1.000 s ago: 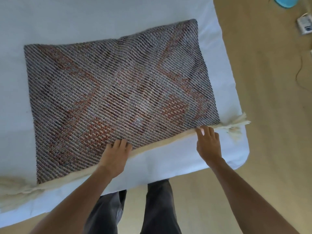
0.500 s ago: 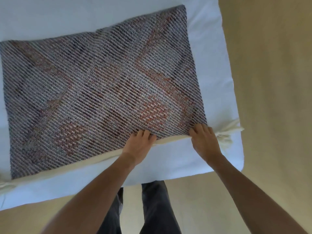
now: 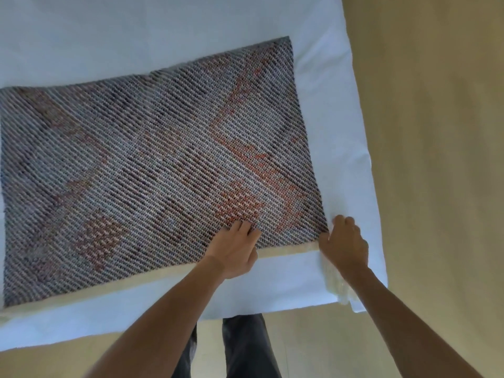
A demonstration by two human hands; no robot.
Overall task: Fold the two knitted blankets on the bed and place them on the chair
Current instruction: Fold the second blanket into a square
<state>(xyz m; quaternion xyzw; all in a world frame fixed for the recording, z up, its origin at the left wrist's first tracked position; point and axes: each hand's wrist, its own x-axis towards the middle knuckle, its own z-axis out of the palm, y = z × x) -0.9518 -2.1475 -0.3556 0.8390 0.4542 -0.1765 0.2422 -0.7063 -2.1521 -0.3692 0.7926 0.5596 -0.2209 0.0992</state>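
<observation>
Both forearms bare to the frame edge; no sleeves, watch or rings visible on left hand (image 3: 236, 251) or right hand (image 3: 345, 245). Dark grey trousers (image 3: 245, 347), two legs, showing just below the bed (image 3: 272, 290) edge.

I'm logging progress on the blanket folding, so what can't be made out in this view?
- Chair: out of the head view.
- Patterned blanket: left end cut off by the frame edge.
- Cream blanket: mostly covered by the patterned one; only an edge strip and fringe show.
- Right hand: its grip is hidden beneath the hand.
</observation>
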